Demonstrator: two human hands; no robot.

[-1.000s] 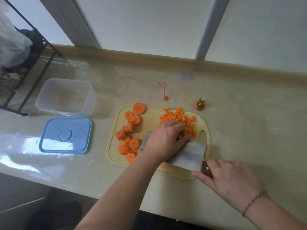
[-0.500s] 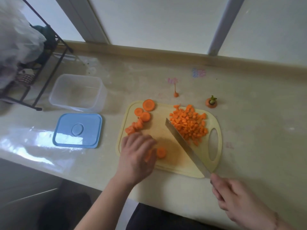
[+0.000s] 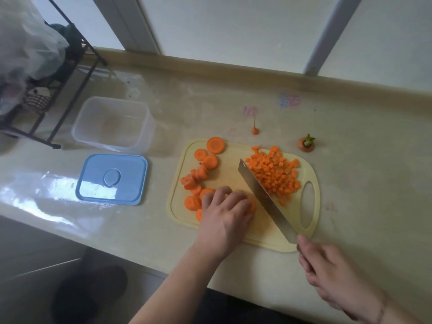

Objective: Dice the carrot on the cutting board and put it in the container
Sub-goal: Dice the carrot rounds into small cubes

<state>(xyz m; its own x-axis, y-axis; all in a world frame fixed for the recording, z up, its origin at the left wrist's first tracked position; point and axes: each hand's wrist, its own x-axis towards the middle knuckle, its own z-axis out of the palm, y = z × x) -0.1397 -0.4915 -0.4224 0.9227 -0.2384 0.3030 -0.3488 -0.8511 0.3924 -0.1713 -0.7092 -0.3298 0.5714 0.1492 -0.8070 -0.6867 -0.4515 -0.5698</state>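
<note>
A pale yellow cutting board (image 3: pixel 233 232) lies on the counter. Several carrot rounds (image 3: pixel 205 162) sit along its left side and a heap of diced carrot (image 3: pixel 274 174) fills its right side. My left hand (image 3: pixel 226 213) rests on the board's near left, fingers curled over carrot rounds (image 3: pixel 252 205) at the board's middle. My right hand (image 3: pixel 327 267) grips the handle of a cleaver (image 3: pixel 264 199) whose blade slants across the board between the rounds and the dice. An empty clear container (image 3: pixel 112 123) stands left of the board.
A blue lid (image 3: pixel 112 178) lies in front of the container. The carrot top (image 3: pixel 306 143) and the thin carrot tail (image 3: pixel 254 129) lie on the counter behind the board. A black wire rack (image 3: pixel 58 90) with bags stands at the far left.
My left hand left the flat cleaver blade, went to the rounds at the board's near left, then slid right with some. My right hand turned the cleaver on edge.
</note>
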